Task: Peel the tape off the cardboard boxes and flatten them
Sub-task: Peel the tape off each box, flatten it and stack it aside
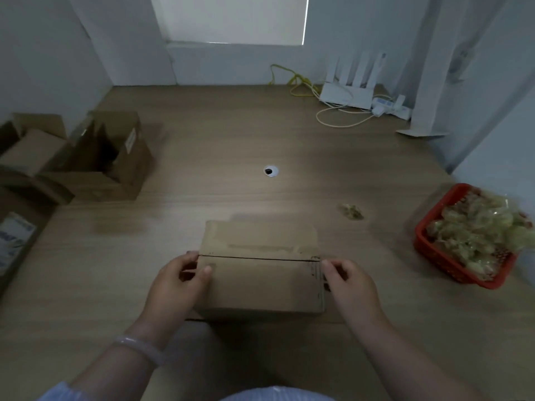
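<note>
A closed brown cardboard box [260,273] sits on the wooden table [231,140] right in front of me, its top flaps meeting in a dark seam across the middle. A strip of clear tape [260,248] runs along the far flap just above the seam. My left hand [179,282] grips the box's left end, thumb on the top face. My right hand [350,282] holds the right end, fingers curled at the corner by the seam.
Several opened cardboard boxes [95,157] stand at the table's left edge. A red basket [463,244] full of crumpled tape sits at the right, with one tape wad [351,212] beside it. A white router [351,91] and cables lie at the back. A cable grommet [271,171] is mid-table.
</note>
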### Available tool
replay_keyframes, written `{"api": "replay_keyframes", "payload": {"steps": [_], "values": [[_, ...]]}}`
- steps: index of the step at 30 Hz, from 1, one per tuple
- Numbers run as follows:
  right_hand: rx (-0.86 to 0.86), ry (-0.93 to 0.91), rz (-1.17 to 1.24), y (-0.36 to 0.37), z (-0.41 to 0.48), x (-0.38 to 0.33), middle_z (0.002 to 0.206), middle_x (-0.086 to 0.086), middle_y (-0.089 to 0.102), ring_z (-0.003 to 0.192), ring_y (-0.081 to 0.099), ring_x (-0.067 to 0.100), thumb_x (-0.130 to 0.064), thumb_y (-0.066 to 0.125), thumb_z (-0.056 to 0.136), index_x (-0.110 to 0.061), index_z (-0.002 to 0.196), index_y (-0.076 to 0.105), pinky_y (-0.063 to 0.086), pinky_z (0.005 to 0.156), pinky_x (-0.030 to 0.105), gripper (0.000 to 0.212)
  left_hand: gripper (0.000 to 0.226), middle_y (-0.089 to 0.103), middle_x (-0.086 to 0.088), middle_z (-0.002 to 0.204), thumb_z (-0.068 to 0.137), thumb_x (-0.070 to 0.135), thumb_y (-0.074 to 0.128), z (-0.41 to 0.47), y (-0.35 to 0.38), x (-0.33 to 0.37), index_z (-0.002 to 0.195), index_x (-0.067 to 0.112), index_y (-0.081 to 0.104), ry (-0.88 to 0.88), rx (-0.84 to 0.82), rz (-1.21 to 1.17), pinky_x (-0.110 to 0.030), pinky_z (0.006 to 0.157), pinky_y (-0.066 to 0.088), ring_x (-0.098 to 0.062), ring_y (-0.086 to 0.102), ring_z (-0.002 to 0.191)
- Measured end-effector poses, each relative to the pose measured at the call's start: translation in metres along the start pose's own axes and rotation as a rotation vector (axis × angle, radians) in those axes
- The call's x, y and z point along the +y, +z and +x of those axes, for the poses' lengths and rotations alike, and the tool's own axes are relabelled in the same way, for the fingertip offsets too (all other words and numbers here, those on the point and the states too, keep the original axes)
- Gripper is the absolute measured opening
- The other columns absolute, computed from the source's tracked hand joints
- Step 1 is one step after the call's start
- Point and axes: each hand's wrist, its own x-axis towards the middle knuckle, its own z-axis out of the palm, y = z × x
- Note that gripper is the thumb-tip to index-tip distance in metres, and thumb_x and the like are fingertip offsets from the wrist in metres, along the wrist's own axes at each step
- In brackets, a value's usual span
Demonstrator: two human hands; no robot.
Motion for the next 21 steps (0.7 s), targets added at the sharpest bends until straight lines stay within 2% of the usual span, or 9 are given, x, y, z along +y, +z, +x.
{"api": "replay_keyframes", "payload": {"steps": [1, 4, 6, 8, 10, 13, 14, 17, 21], "values": [[-0.012, 0.068, 0.051, 0.002, 0.001, -0.003, 0.080, -0.004, 0.069, 0.082, 0.066, 0.015, -0.029, 0.056, 0.093, -0.022, 0.075, 0.066, 0.054, 0.076, 0.033, 0.022, 0.002, 0.067, 0.005, 0.091, 0.087, 0.029, 0.066, 0.001, -0.003, -0.003, 0.086, 0.028, 0.065, -0.061, 0.004, -0.110, -0.035, 0.075, 0.051, -0.022, 0.064, 0.095], [-0.146, 0.313, 0.295, 0.009, 0.006, -0.017, 0.090, 0.007, 0.071, 0.084, 0.066, 0.021, -0.032, 0.050, 0.097, -0.016, 0.075, 0.067, 0.056, 0.082, 0.040, 0.032, 0.028, 0.070, -0.004, 0.097, 0.095, 0.041, 0.052, -0.001, -0.015, -0.003, 0.088, 0.020, 0.069, -0.223, -0.029, -0.377, -0.040, 0.086, 0.049, -0.022, 0.064, 0.097], [-0.238, 0.283, 0.209, 0.007, 0.011, -0.022, 0.090, 0.004, 0.067, 0.091, 0.062, 0.022, -0.036, 0.054, 0.094, -0.019, 0.071, 0.066, 0.050, 0.094, 0.048, 0.031, 0.034, 0.072, -0.001, 0.097, 0.100, 0.037, 0.041, -0.002, -0.025, 0.003, 0.093, 0.019, 0.069, -0.261, -0.108, -0.429, -0.037, 0.087, 0.049, -0.014, 0.064, 0.093], [-0.339, 0.156, 0.017, 0.003, 0.016, -0.028, 0.102, -0.001, 0.063, 0.104, 0.056, 0.019, -0.032, 0.064, 0.088, -0.019, 0.071, 0.072, 0.043, 0.101, 0.041, 0.023, 0.040, 0.074, 0.000, 0.087, 0.101, 0.039, 0.036, -0.001, -0.035, 0.008, 0.094, 0.019, 0.070, -0.285, -0.194, -0.428, -0.038, 0.082, 0.052, -0.011, 0.065, 0.085], [-0.490, 0.094, -0.116, -0.001, 0.019, -0.040, 0.121, -0.004, 0.057, 0.108, 0.052, 0.013, -0.027, 0.074, 0.080, -0.016, 0.091, 0.076, 0.040, 0.094, 0.021, 0.016, 0.031, 0.071, 0.001, 0.092, 0.097, 0.037, 0.047, 0.004, -0.043, 0.010, 0.091, 0.017, 0.070, -0.261, -0.242, -0.300, -0.040, 0.083, 0.054, -0.012, 0.063, 0.086], [-0.576, -0.019, -0.382, 0.004, 0.025, -0.049, 0.135, 0.004, 0.047, 0.108, 0.051, 0.012, -0.032, 0.082, 0.070, -0.026, 0.128, 0.057, 0.037, 0.083, 0.002, 0.064, 0.011, 0.062, 0.014, 0.111, 0.084, 0.022, 0.071, 0.018, -0.050, 0.009, 0.093, 0.017, 0.075, -0.060, -0.400, 0.073, -0.016, 0.092, 0.045, -0.003, 0.058, 0.102], [-0.577, -0.049, -0.480, 0.007, 0.026, -0.052, 0.140, 0.005, 0.040, 0.116, 0.048, 0.014, -0.039, 0.083, 0.067, -0.027, 0.138, 0.046, 0.037, 0.092, 0.007, 0.081, 0.031, 0.051, 0.011, 0.123, 0.080, 0.026, 0.075, 0.023, -0.050, 0.009, 0.110, 0.021, 0.070, 0.007, -0.467, 0.276, -0.011, 0.097, 0.035, -0.005, 0.050, 0.115], [-0.556, -0.056, -0.683, 0.019, 0.025, -0.063, 0.144, 0.005, 0.031, 0.131, 0.037, 0.021, -0.066, 0.075, 0.058, -0.023, 0.146, 0.024, 0.035, 0.105, 0.028, 0.110, 0.098, 0.019, -0.003, 0.143, 0.067, 0.054, 0.077, 0.038, -0.040, 0.010, 0.148, 0.037, 0.024, 0.055, -0.529, 0.605, -0.025, 0.113, 0.024, -0.023, 0.027, 0.134], [-0.515, 0.047, -0.784, 0.044, 0.025, -0.075, 0.146, 0.011, 0.027, 0.132, 0.036, 0.028, -0.087, 0.056, 0.052, -0.015, 0.145, 0.022, 0.040, 0.103, 0.036, 0.122, 0.109, 0.012, -0.003, 0.144, 0.054, 0.076, 0.069, 0.044, -0.010, 0.017, 0.142, 0.026, 0.028, 0.033, -0.362, 0.669, -0.036, 0.113, 0.030, -0.029, 0.026, 0.134]]}}
